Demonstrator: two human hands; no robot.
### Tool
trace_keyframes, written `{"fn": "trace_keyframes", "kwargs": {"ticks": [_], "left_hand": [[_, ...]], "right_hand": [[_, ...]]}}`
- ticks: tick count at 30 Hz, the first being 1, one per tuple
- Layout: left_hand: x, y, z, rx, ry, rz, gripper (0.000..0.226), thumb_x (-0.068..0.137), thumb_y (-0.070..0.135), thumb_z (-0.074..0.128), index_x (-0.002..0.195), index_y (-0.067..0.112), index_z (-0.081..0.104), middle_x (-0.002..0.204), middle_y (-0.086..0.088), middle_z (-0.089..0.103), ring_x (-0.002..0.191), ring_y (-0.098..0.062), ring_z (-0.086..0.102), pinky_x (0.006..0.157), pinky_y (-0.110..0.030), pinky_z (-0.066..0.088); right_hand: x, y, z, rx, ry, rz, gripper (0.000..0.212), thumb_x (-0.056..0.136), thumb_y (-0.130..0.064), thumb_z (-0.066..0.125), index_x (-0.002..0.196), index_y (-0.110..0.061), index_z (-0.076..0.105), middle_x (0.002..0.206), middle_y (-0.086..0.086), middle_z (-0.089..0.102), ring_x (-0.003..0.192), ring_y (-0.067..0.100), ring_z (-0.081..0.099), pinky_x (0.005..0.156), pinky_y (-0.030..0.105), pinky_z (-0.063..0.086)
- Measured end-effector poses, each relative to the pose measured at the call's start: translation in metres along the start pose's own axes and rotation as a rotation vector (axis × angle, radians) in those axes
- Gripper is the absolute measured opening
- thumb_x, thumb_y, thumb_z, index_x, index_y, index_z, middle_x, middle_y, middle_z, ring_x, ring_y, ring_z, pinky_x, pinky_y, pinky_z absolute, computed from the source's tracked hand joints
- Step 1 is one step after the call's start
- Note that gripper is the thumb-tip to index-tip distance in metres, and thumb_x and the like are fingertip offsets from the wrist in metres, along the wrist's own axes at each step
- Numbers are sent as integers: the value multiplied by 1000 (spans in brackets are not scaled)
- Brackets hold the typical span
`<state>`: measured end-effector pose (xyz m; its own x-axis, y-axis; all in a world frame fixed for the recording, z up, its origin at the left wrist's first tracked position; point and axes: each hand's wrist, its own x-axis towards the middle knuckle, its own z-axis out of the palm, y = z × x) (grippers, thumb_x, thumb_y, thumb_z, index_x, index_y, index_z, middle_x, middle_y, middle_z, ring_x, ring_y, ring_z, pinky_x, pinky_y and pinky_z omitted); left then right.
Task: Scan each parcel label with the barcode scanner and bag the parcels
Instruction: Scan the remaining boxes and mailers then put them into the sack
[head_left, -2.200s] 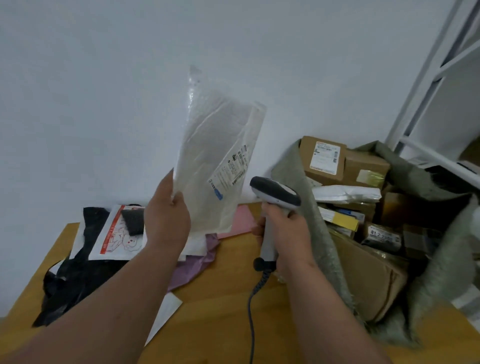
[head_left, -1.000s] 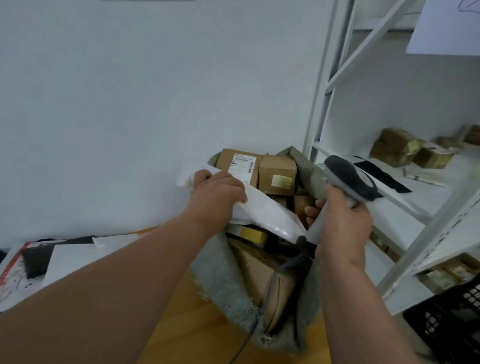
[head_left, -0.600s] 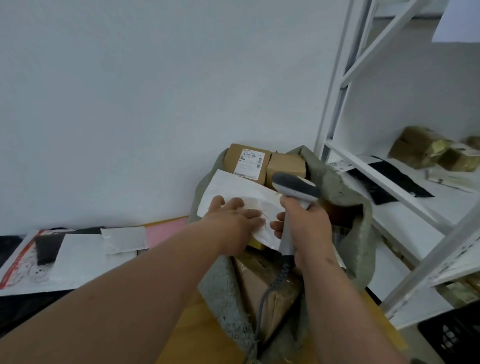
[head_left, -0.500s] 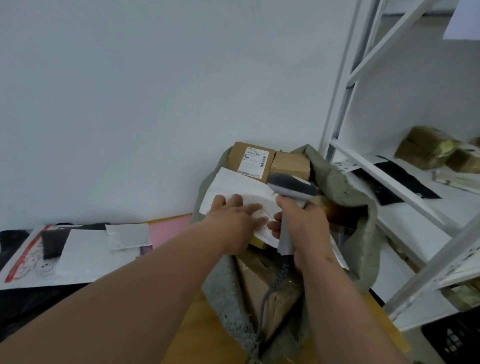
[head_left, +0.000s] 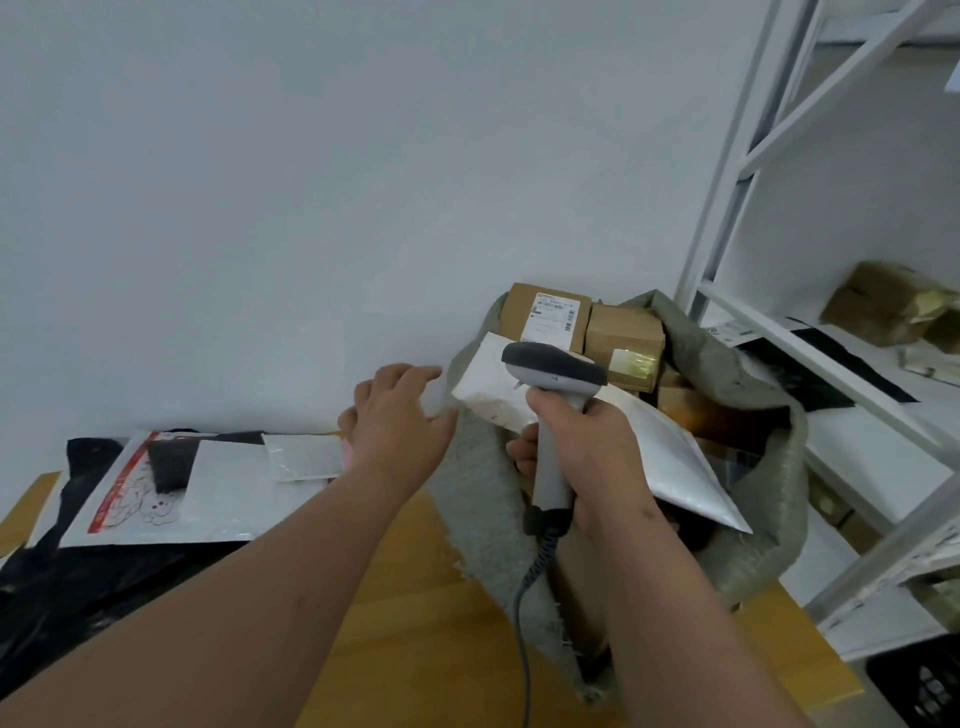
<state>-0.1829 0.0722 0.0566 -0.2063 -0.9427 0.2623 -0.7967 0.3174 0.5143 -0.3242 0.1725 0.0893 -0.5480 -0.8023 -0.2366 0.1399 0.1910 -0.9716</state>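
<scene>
A grey-green woven sack (head_left: 748, 415) stands open on the right end of the light wooden table (head_left: 415, 597), against the white wall (head_left: 311, 156). Inside it, at the back, sits a brown cardboard box with a white printed label (head_left: 550, 317); touching its right side is a second brown cardboard box patched with gold tape (head_left: 626, 338). More brown cartons lie deeper in the sack, partly hidden. A flat white plastic mailer parcel (head_left: 675, 467) lies slanted across the sack's mouth, its upper corner near the left rim and its lower corner pointing down to the right.

The right hand (head_left: 587, 447) grips the handle of a grey corded barcode scanner (head_left: 553, 374), fingers curled round it, the dark head pointing left above the mailer. The coiled cable hangs down from the handle's base. The left hand (head_left: 400, 415) hovers just left of the sack's rim with fingers relaxed and spread, holding nothing; whether the fingertips touch the mailer's corner cannot be told.

On the left part of the table lies a white mailer with red printing (head_left: 156, 493), with a small black item (head_left: 171, 462) and a small clear plastic pouch (head_left: 301, 457) on top of it, all over crumpled black plastic bags (head_left: 67, 587). A pink sheet shows just behind the left wrist.

To the right stands a white metal shelving rack (head_left: 753, 156); its shelf carries taped brown parcels (head_left: 883, 306) and flat black bags (head_left: 826, 358).
</scene>
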Motion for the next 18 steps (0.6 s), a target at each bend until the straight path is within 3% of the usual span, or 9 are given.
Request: {"fn": "trace_keyframes", "kwargs": {"ticks": [3, 6, 11, 15, 18], "left_hand": [[-5, -31, -11, -11, -50, -80, 50, 90, 40, 58, 139, 37, 46, 146, 7, 38, 136, -19, 30, 108, -42, 24], [-13, -71, -23, 23, -107, -138, 50, 92, 40, 56, 141, 36, 43, 148, 4, 38, 134, -22, 34, 106, -44, 27], [-26, -135, -43, 36, -200, -237, 47, 95, 41, 53, 141, 36, 43, 149, 3, 39, 133, -23, 37, 103, -43, 29], [-34, -188, -53, 43, -228, -298, 47, 94, 41, 52, 140, 37, 44, 147, 3, 40, 131, -23, 38, 102, -44, 30], [-39, -221, -56, 72, -245, -369, 45, 95, 42, 52, 139, 37, 45, 144, 3, 42, 128, -23, 43, 101, -44, 31]], "right_hand": [[-14, 6, 28, -11, -17, -12, 26, 90, -31, 69, 95, -6, 68, 86, 15, 75, 61, 15, 72, 56, 26, 59], [-29, 17, 64, -45, -49, -16, 28, 91, -31, 69, 92, -3, 68, 84, 16, 75, 58, 14, 71, 58, 27, 59], [-45, 43, 120, -34, -63, 25, 21, 90, -27, 70, 84, -7, 65, 67, 6, 67, 52, 13, 67, 53, 27, 57], [-50, 65, 157, -49, -103, 67, 19, 91, -23, 69, 83, -7, 63, 68, 9, 64, 60, 20, 68, 65, 36, 58], [-51, 82, 181, -64, -113, 87, 21, 90, -26, 70, 80, -9, 62, 66, 8, 63, 63, 24, 67, 66, 38, 56]]}}
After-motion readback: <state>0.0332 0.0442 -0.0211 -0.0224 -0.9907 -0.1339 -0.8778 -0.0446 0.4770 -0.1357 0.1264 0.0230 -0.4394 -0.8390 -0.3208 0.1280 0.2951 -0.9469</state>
